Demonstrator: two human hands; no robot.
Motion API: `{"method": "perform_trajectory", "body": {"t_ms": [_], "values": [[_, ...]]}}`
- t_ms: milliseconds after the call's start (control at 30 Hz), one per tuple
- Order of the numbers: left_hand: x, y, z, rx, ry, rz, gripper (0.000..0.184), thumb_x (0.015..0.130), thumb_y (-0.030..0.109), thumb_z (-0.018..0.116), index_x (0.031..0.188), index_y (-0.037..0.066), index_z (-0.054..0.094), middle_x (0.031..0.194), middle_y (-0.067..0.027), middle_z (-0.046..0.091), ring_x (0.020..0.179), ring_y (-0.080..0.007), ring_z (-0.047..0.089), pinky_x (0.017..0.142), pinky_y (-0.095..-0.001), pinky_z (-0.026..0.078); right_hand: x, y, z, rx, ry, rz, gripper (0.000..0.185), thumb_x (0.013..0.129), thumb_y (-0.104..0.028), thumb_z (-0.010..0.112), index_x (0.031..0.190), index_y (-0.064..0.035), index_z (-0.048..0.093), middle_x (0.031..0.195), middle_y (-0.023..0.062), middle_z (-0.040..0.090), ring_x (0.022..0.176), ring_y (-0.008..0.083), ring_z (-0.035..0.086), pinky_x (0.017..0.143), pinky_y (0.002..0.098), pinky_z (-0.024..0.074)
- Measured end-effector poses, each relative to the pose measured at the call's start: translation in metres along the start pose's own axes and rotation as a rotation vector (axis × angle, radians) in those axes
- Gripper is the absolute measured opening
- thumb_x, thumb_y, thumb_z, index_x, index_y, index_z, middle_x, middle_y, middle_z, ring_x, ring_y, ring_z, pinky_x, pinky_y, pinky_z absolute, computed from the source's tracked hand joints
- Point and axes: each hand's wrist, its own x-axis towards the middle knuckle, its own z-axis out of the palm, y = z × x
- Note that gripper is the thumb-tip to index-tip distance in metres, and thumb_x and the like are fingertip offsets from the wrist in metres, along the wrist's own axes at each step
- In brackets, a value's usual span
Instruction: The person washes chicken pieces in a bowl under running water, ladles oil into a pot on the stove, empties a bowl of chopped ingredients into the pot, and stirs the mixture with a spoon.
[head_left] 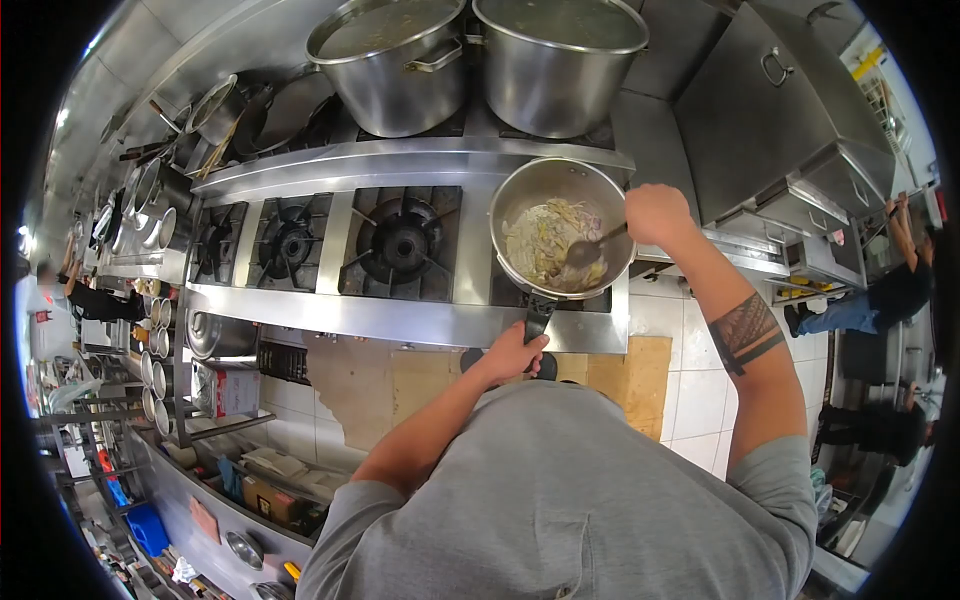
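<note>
A deep metal saucepan [518, 187] sits on the right end of the stove, its black handle [540, 314] pointing toward me. My left hand [513, 354] is wrapped round that handle. Inside the pan lies a pale mix of chopped food [545, 228], some pieces yellowish and some purplish; what it is exactly I cannot make out. Over the pan's right rim my right hand [658, 213] grips the end of a spoon [602, 240]. The spoon's head rests down among the food, near the pan's middle.
Two large stockpots [400, 95] with liquid stand on the raised back level. Left of the pan is a row of burners [403, 243]. A steel cabinet [765, 110] stands at right. Other people [885, 290] are at both sides. Cardboard [350, 385] covers the floor.
</note>
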Motion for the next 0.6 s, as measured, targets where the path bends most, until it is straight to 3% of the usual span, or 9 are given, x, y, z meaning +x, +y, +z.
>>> {"method": "perform_trajectory", "body": {"t_ms": [167,233,300,367,500,600], "values": [[-0.001,0.008,0.002,0.013,0.005,-0.014,0.023,0.104,0.023,0.056,0.100,0.003,0.047,0.074,-0.0048,0.059,0.063,-0.0155,0.061,0.060,-0.0327,0.053,0.027,-0.025,0.032,-0.008,0.297,0.010,0.021,0.075,-0.008,0.065,0.093,-0.0036,0.076,0.092,0.0169,0.074,0.087,0.0318,0.074,0.074,0.0412,0.0595],[0.000,0.002,0.001,-0.018,-0.003,-0.001,0.022,0.103,0.023,0.056,0.100,0.002,0.047,0.075,-0.0049,0.059,0.064,-0.0155,0.061,0.061,-0.0327,0.053,0.025,-0.038,0.035,0.078,0.183,-0.165,0.020,0.075,-0.007,0.065,0.091,-0.0040,0.076,0.092,0.0173,0.074,0.087,0.0332,0.073,0.074,0.0416,0.0595],[-0.001,0.001,0.001,-0.019,0.004,-0.001,0.022,0.103,0.022,0.056,0.100,0.002,0.047,0.075,-0.0050,0.060,0.064,-0.0154,0.062,0.061,-0.0327,0.053,0.017,-0.031,0.035,0.137,0.159,-0.197,0.018,0.076,-0.008,0.065,0.090,-0.0045,0.076,0.092,0.0167,0.074,0.088,0.0340,0.073,0.075,0.0423,0.0593],[-0.002,0.002,0.001,-0.020,0.005,-0.001,0.022,0.103,0.022,0.056,0.100,0.002,0.047,0.075,-0.0050,0.060,0.064,-0.0153,0.062,0.061,-0.0327,0.053,-0.003,-0.018,0.012,0.062,-0.020,-0.243,0.017,0.076,-0.009,0.067,0.090,-0.0049,0.076,0.095,0.0159,0.074,0.089,0.0334,0.073,0.076,0.0423,0.0591],[-0.003,0.010,0.002,-0.007,-0.004,-0.026,0.023,0.103,0.022,0.056,0.104,0.002,0.046,0.077,-0.0057,0.059,0.064,-0.0152,0.061,0.059,-0.0330,0.053,-0.007,-0.009,-0.010,-0.085,-0.028,-0.012,0.019,0.075,-0.010,0.070,0.092,-0.0059,0.077,0.096,0.0146,0.075,0.092,0.0327,0.073,0.077,0.0435,0.0589],[-0.002,0.011,0.002,0.009,-0.008,-0.030,0.025,0.103,0.022,0.057,0.108,0.001,0.045,0.078,-0.0061,0.058,0.063,-0.0150,0.060,0.056,-0.0334,0.054,0.013,-0.020,0.010,0.010,0.170,0.028,0.019,0.079,-0.010,0.062,0.090,-0.0047,0.077,0.093,0.0165,0.074,0.090,0.0355,0.073,0.077,0.0455,0.0589]]}}
